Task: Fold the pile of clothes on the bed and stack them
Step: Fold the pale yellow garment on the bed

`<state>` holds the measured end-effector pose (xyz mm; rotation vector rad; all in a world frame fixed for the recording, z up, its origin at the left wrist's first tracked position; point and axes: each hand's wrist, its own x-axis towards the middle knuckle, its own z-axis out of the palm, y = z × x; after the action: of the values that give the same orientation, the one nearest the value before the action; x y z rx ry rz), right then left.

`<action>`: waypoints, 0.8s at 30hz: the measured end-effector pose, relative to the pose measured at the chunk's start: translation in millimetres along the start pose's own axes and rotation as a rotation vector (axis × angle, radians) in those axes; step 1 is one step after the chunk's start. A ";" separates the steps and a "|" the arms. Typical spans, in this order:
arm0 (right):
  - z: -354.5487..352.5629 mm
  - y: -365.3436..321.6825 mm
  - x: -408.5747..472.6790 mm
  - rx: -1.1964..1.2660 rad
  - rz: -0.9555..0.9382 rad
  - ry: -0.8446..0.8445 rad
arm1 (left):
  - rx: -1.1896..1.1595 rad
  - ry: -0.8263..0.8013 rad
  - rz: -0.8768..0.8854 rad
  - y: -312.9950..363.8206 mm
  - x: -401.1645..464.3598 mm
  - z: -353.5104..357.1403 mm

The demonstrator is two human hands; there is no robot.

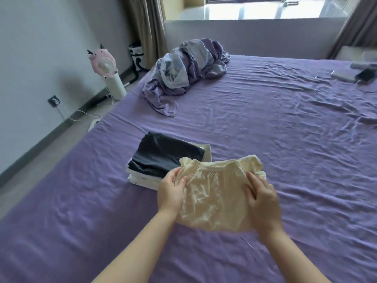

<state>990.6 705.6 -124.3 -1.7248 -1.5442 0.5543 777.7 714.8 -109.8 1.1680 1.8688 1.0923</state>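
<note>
Left hand [170, 193] gripping the left edge of cream shorts [216, 193], thumb over the fabric, fingers curled beneath. Right hand [262, 198] clasping the right edge the same way, thumb on top. Shorts held just above the purple bedsheet [285, 139], gathered elastic waistband turned away, cloth wrinkled, left corner overlapping the near edge of a folded stack [163, 158]. Stack resting on the sheet just beyond the left hand: dark navy garment on top, white and cream pieces underneath. Farther back, near the bed's left edge, a crumpled lilac and grey duvet [187, 72]. On the floor by the wall, a pink fan [105, 66]. At far right, a white device [343, 75] on the sheet.
</note>
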 end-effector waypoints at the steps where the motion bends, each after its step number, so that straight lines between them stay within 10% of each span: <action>1: 13.8 -16.3 11.3 0.005 -0.008 0.009 | 0.005 0.010 0.028 2.7 19.6 -14.1; 14: 197.1 -110.9 102.6 -0.017 0.229 0.074 | 0.294 -0.130 0.183 -33.5 252.3 -98.5; 24: 247.8 -53.9 90.2 -0.101 0.626 -0.049 | 0.419 -0.275 -0.180 -125.3 281.6 -85.7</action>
<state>788.9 852.4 -225.5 -2.2946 -1.0542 0.8376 553.5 917.1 -215.3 1.2712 1.9849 0.4246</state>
